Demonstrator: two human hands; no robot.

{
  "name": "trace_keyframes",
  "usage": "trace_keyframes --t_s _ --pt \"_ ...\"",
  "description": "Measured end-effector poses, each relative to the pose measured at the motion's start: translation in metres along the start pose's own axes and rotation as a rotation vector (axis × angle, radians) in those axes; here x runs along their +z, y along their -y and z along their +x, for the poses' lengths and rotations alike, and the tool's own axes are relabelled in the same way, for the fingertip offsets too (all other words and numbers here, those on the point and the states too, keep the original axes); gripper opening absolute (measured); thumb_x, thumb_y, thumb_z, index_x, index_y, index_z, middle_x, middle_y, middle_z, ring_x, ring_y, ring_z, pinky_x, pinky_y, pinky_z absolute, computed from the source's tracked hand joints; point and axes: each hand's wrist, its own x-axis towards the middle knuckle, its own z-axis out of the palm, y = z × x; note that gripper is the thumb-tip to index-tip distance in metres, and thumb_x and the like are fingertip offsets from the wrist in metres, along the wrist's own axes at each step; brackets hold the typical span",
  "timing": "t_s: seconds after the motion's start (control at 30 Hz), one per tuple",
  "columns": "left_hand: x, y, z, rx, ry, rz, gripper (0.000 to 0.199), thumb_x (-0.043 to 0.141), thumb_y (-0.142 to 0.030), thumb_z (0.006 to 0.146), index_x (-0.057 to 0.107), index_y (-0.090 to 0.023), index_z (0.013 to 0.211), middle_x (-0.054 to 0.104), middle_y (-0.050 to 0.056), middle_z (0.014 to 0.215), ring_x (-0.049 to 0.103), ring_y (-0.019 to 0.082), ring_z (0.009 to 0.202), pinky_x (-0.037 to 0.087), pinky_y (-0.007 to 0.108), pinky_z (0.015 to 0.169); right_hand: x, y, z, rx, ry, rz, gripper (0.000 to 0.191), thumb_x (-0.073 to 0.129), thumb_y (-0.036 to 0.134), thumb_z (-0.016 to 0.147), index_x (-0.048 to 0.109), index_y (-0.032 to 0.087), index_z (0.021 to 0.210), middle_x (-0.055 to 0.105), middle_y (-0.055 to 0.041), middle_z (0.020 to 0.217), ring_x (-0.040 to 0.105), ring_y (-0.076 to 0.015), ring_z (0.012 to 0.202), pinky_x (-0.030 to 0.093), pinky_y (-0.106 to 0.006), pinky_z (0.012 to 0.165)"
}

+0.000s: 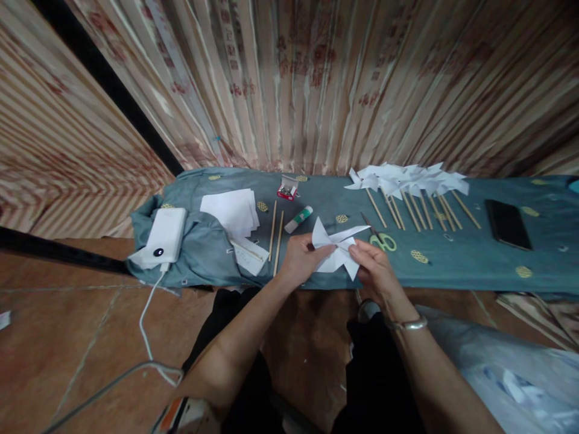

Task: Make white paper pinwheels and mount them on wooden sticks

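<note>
A white paper pinwheel (pixel 337 248) is held between my two hands above the front edge of the cloth-covered bench. My left hand (pixel 299 259) grips its left side, the thumb lying on the paper. On the other side my right hand (pixel 373 265) pinches the paper near the middle. Green-handled scissors (pixel 383 242) lie just beyond my right hand. A glue stick (pixel 298 219) and two bare wooden sticks (pixel 278 235) rest near my left hand. Behind them stands an open red box (pixel 287 189) of small metal pieces.
Finished pinwheels on sticks (pixel 407 179) lie in a row at the back right. A black phone (pixel 509 224) is at the right. White paper sheets (pixel 231 211), a ruler (pixel 249 255) and a white power bank (pixel 166 235) with a cable lie left. A curtain (pixel 289 84) hangs behind.
</note>
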Motion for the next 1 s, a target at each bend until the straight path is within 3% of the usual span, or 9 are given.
trace_keyframes --t_s 0.1,0.3,0.73,1.0 --pt "0.000 0.001 0.000 0.000 0.007 0.000 0.021 0.075 -0.032 0.064 0.073 -0.013 0.073 0.068 0.002 0.066 0.058 0.013 0.058 0.043 0.022 0.052 0.001 0.001 0.000 0.003 -0.022 0.000 0.033 0.080 0.049 0.065 0.075 0.021 0.081 0.075 -0.0024 0.072 0.065 -0.0156 0.060 0.048 -0.026 0.058" --pt "0.003 0.004 0.000 -0.008 0.023 -0.017 0.021 0.076 -0.031 0.062 0.071 -0.013 0.072 0.068 0.003 0.066 0.057 0.013 0.057 0.043 0.022 0.052 0.006 0.003 0.001 0.031 -0.054 -0.037 0.033 0.085 0.043 0.055 0.074 0.021 0.076 0.075 -0.0016 0.071 0.065 -0.0170 0.060 0.049 -0.027 0.058" --pt "0.001 0.010 0.001 -0.031 0.035 -0.037 0.026 0.077 -0.031 0.060 0.071 -0.011 0.075 0.067 0.002 0.066 0.058 0.013 0.058 0.043 0.023 0.054 0.001 -0.004 0.002 0.003 -0.008 -0.050 0.028 0.084 0.038 0.060 0.076 0.022 0.081 0.077 -0.0007 0.079 0.066 -0.0153 0.065 0.050 -0.028 0.067" --pt "0.002 0.009 0.002 -0.058 0.004 -0.081 0.027 0.080 -0.028 0.056 0.073 -0.012 0.077 0.070 0.002 0.070 0.061 0.015 0.062 0.047 0.025 0.059 0.002 -0.006 0.001 -0.009 -0.016 -0.062 0.027 0.083 0.038 0.063 0.076 0.022 0.083 0.077 -0.0014 0.081 0.066 -0.0155 0.065 0.050 -0.027 0.066"
